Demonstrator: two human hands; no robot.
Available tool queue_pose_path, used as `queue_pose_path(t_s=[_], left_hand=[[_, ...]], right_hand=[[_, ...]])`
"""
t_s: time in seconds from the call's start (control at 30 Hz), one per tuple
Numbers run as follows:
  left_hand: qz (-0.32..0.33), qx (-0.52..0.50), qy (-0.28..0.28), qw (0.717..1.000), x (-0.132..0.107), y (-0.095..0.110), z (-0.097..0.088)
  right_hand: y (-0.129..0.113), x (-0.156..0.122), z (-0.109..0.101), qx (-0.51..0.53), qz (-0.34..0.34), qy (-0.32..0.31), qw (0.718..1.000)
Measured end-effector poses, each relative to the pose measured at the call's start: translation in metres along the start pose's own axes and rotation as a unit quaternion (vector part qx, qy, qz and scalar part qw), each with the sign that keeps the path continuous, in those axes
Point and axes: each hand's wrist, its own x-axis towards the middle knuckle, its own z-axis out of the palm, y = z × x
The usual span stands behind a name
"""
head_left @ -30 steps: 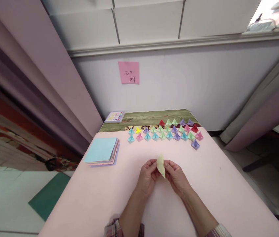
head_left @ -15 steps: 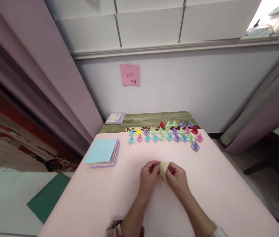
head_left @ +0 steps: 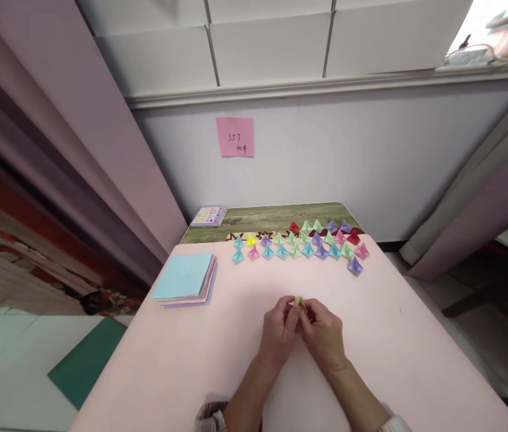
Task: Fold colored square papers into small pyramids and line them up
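Observation:
Between my hands, just above the pink tabletop point(head_left: 236, 348), is a small piece of pale yellow folded paper point(head_left: 298, 300). My left hand point(head_left: 277, 330) pinches it from the left, and my right hand point(head_left: 324, 331) grips it from the right. The thumbs meet in front, so most of the paper is hidden and only its upper edges show. Beyond the hands stand rows of small folded paper boats point(head_left: 295, 249) in blue, green, purple, pink, red and yellow. A purple paper boat point(head_left: 355, 266) sits a little nearer, at the right end.
A stack of square coloured paper point(head_left: 184, 276), light blue on top, lies at the left of the table. A booklet point(head_left: 209, 216) rests at the far left corner. A pink note point(head_left: 235, 137) is stuck to the wall. Curtains hang on both sides.
My hands have drawn together around the yellow paper, thumbs now touching in front. Less of the paper shows than before, when its pointed shape was in plain sight.

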Motion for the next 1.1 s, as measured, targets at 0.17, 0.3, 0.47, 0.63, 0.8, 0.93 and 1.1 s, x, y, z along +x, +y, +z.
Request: queue_pose_path(t_s=[0.17, 0.3, 0.47, 0.63, 0.8, 0.93, 1.1], left_hand=[[0.022, 0.039, 0.009, 0.999, 0.002, -0.008, 0.0], [0.014, 0.067, 0.029, 0.997, 0.003, -0.015, 0.0], [-0.032, -0.014, 0.038, 0.999, 0.003, -0.014, 0.001], [-0.049, -0.092, 0.061, 0.993, 0.005, -0.009, -0.001], [-0.049, -0.058, 0.076, 0.994, 0.006, -0.01, -0.004], [-0.042, -0.028, 0.058, 0.997, 0.004, -0.011, -0.006], [-0.012, -0.004, 0.021, 1.0, 0.002, -0.005, -0.006]], right_hand=[[0.007, 0.0, 0.004, -0.064, -0.095, 0.021, 0.993], [0.009, -0.001, 0.006, -0.115, -0.151, 0.039, 0.981], [0.006, -0.002, 0.003, -0.11, -0.174, 0.038, 0.978], [0.005, 0.0, 0.002, -0.051, -0.144, 0.024, 0.988], [0.003, 0.001, 0.0, 0.009, -0.119, -0.03, 0.992], [0.001, 0.002, -0.001, 0.044, -0.091, -0.048, 0.994], [0.001, 0.001, 0.001, 0.092, -0.022, -0.02, 0.995]])
